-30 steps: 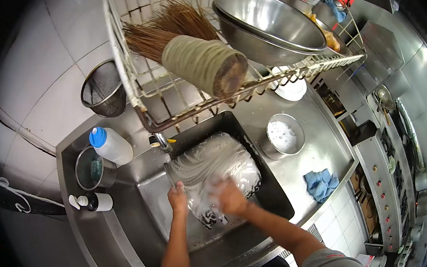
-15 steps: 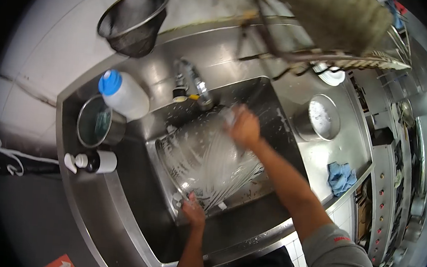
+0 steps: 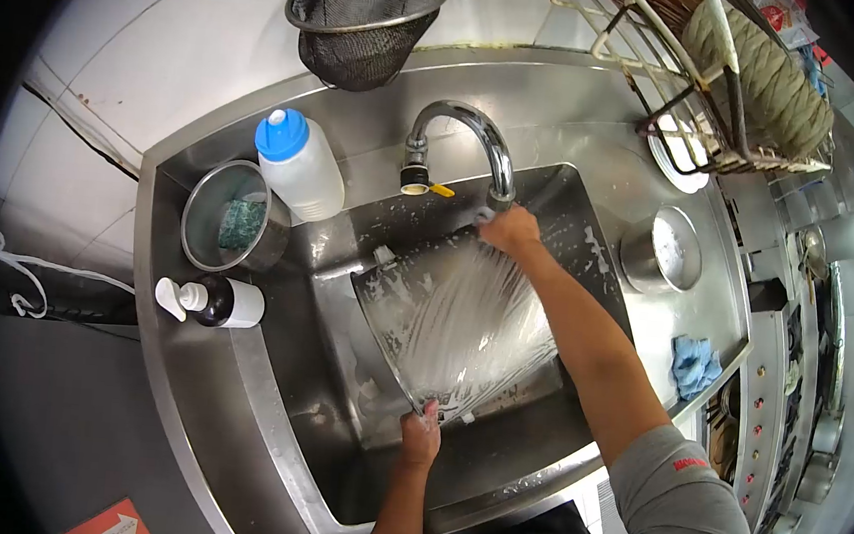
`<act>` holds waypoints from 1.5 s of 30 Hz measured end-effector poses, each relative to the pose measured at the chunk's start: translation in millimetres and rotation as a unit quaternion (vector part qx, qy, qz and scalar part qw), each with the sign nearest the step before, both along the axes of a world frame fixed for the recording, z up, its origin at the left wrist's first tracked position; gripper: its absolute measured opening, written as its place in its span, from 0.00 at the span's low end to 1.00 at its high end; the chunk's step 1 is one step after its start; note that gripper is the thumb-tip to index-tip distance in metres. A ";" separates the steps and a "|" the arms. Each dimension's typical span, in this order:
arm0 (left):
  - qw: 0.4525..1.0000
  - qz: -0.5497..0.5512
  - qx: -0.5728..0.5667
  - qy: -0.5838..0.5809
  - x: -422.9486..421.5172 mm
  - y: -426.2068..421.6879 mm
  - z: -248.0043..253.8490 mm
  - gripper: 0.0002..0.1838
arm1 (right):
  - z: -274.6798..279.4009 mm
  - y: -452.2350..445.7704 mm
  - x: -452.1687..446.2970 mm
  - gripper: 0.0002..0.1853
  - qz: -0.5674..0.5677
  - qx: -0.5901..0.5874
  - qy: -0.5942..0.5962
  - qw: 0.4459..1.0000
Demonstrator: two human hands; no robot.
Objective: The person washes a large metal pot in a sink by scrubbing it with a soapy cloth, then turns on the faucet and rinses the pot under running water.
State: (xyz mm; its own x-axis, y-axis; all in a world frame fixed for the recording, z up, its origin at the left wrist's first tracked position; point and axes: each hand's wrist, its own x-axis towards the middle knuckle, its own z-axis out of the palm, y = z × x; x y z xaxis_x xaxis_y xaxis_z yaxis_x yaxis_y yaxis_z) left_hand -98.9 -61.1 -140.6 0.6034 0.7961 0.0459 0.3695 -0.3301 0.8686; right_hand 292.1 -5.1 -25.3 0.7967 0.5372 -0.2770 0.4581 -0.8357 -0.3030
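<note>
A flat metal tray streaked with soap suds lies tilted inside the steel sink. My left hand is closed on the tray's near corner. At its far edge, just under the tap, my right hand is closed. Something pale shows at its fingertips, too small to name.
Left of the basin stand a blue-capped bottle, a metal pot holding a green scouring pad, and a pump bottle. On the right are a foamy pot and blue cloth. A strainer and wire rack hang above.
My right hand has moved from the tray's upper part to its far edge beneath the tap. My left hand stays at the near corner. The camera view has shifted.
</note>
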 end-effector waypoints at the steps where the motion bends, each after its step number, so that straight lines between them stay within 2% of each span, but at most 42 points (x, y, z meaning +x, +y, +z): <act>1: 1.000 -0.006 -0.005 0.001 0.4 2.3 12.8 0.18 | 1.5 4.9 -22.0 0.28 0.052 0.023 -0.037 0.998; 3: 0.987 0.005 -0.154 0.048 14.9 15.7 52.6 0.17 | -15.2 19.0 -100.4 0.26 0.142 0.098 -0.085 0.981; 4: 0.990 -0.012 -0.136 0.031 15.7 22.9 50.2 0.19 | -14.1 14.4 -122.1 0.26 0.123 0.094 -0.088 0.984; 5: 0.989 -0.041 -0.140 0.034 19.1 30.5 57.3 0.19 | -10.2 3.2 -140.9 0.24 0.163 0.153 -0.118 0.967; 7: 0.977 0.017 -0.177 0.118 31.3 34.4 79.1 0.22 | -1.0 -31.0 -167.2 0.22 0.233 0.252 -0.179 0.922; 8: 0.976 -0.010 -0.178 0.122 37.4 33.4 83.1 0.22 | 0.0 -42.6 -169.1 0.21 0.276 0.302 -0.212 0.887; 10: 0.982 0.035 -0.183 0.034 46.0 40.7 85.3 0.25 | -5.4 -81.3 -110.0 0.18 0.112 0.265 -0.224 0.931; 11: 0.983 0.032 -0.179 0.034 44.2 44.4 76.6 0.25 | 13.2 -88.3 -95.3 0.17 -0.099 0.273 -0.145 0.946; 12: 0.983 0.037 -0.172 0.051 40.1 44.5 61.1 0.25 | -3.0 -96.8 -90.7 0.17 -0.159 0.338 -0.152 0.915; 14: 0.985 0.046 -0.152 0.062 34.7 46.9 47.0 0.25 | -17.5 -109.1 -119.8 0.18 -0.124 0.337 -0.217 0.908; 16: 0.994 0.023 -0.075 0.082 35.6 50.6 50.2 0.21 | -10.7 -122.7 -162.0 0.19 -0.115 0.289 -0.252 0.916; 17: 0.995 0.030 -0.056 0.078 42.9 52.7 69.5 0.21 | -19.4 -133.3 -174.7 0.20 -0.109 0.312 -0.249 0.910; 18: 0.993 0.065 0.052 0.089 51.5 47.8 101.6 0.21 | -21.3 -143.3 -182.6 0.21 -0.129 0.289 -0.253 0.914; 19: 0.978 0.098 0.154 0.100 60.1 45.2 128.3 0.25 | -37.3 -150.4 -179.2 0.21 -0.198 0.323 -0.250 0.891; 20: 0.983 0.083 0.138 0.093 71.4 51.9 145.2 0.32 | -54.8 -155.5 -175.9 0.21 -0.269 0.351 -0.245 0.863; 21: 0.979 0.049 0.191 0.051 86.3 59.4 160.6 0.32 | -56.4 -159.4 -171.2 0.21 -0.275 0.355 -0.242 0.860; 22: 0.970 0.016 0.241 0.007 106.4 66.5 173.5 0.32 | -56.7 -163.2 -160.5 0.21 -0.394 0.351 -0.138 0.838; 23: 0.996 -0.005 0.070 -0.047 132.4 73.0 184.7 0.32 | -57.5 -165.5 -152.4 0.22 -0.500 0.341 -0.030 0.796; 24: 0.990 -0.025 -0.102 -0.098 158.9 80.8 194.6 0.33 | -58.4 -166.3 -151.8 0.23 -0.504 0.321 -0.023 0.802; 25: 0.971 -0.001 -0.212 -0.113 188.2 95.1 188.8 0.33 | -56.2 -167.7 -154.7 0.23 -0.504 0.327 -0.016 0.799; 26: 0.939 0.023 -0.317 -0.129 216.1 112.9 178.0 0.34 | -53.5 -169.4 -159.5 0.23 -0.510 0.348 0.007 0.787; 27: 0.881 0.017 -0.448 -0.150 235.5 128.7 177.6 0.32 | -53.1 -170.8 -164.2 0.24 -0.513 0.370 0.030 0.774; 28: 0.824 0.015 -0.527 -0.207 253.7 146.0 162.9 0.31 | -64.7 -172.1 -171.2 0.26 -0.495 0.355 -0.007 0.793; 29: 0.792 0.025 -0.568 -0.222 273.3 160.3 149.0 0.26 | -68.3 -171.0 -177.6 0.26 -0.495 0.365 -0.004 0.789; 31: 0.771 0.034 -0.607 -0.188 298.0 163.8 156.8 0.22 | -69.4 -173.3 -184.0 0.30 -0.517 0.348 0.053 0.780; 32: 0.774 0.037 -0.605 -0.183 305.2 162.1 159.6 0.22 | -67.9 -178.5 -185.5 0.32 -0.484 0.328 0.052 0.810; 34: 0.721 0.072 -0.661 -0.196 308.6 161.1 162.3 0.18 | -70.2 -181.6 -183.8 0.32 -0.482 0.333 0.058 0.808; 35: 0.726 0.075 -0.657 -0.190 304.7 159.1 163.4 0.18 | -70.4 -180.6 -184.3 0.32 -0.477 0.343 0.055 0.807; 37: 0.781 -0.051 -0.580 -0.226 304.0 151.1 167.0 0.16 | -67.3 -181.2 -183.7 0.32 -0.473 0.352 0.061 0.805; 38: 0.781 -0.051 -0.579 -0.228 303.5 144.3 178.2 0.16 | -66.1 -182.7 -182.4 0.32 -0.467 0.355 0.067 0.807; 39: 0.747 -0.108 -0.599 -0.268 298.4 139.8 189.9 0.21 | -65.7 -182.7 -179.8 0.32 -0.462 0.355 0.068 0.810; 40: 0.710 -0.161 -0.612 -0.307 290.1 135.5 199.2 0.26 | -64.1 -180.4 -178.3 0.30 -0.443 0.341 0.011 0.829; 41: 0.714 -0.151 -0.607 -0.315 277.3 127.0 198.4 0.26 | -59.7 -176.5 -177.6 0.29 -0.418 0.327 -0.045 0.846; 42: 0.824 -0.126 -0.502 -0.230 261.8 113.1 195.7 0.27 | -55.8 -174.6 -172.7 0.29 -0.402 0.331 -0.037 0.853; 43: 0.909 -0.091 -0.384 -0.135 243.4 102.4 192.4 0.27 | -44.7 -174.1 -159.9 0.27 -0.318 0.335 -0.113 0.880; 44: 0.987 -0.114 -0.107 -0.022 216.0 99.4 175.9 0.25 | -35.0 -170.9 -146.1 0.25 -0.231 0.338 -0.189 0.893; 45: 0.971 -0.128 0.177 0.102 186.9 94.8 158.2 0.22 | -28.2 -165.0 -130.3 0.25 -0.218 0.344 -0.183 0.895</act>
State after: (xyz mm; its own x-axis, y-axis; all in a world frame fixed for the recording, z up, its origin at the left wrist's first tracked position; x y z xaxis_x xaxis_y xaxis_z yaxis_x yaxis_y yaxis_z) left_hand 88.0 33.7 17.5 0.8051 0.5744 0.1483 0.3873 -0.6983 0.6020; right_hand 161.9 -170.1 -53.5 0.9420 0.0962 0.3215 0.3073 -0.6322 -0.7112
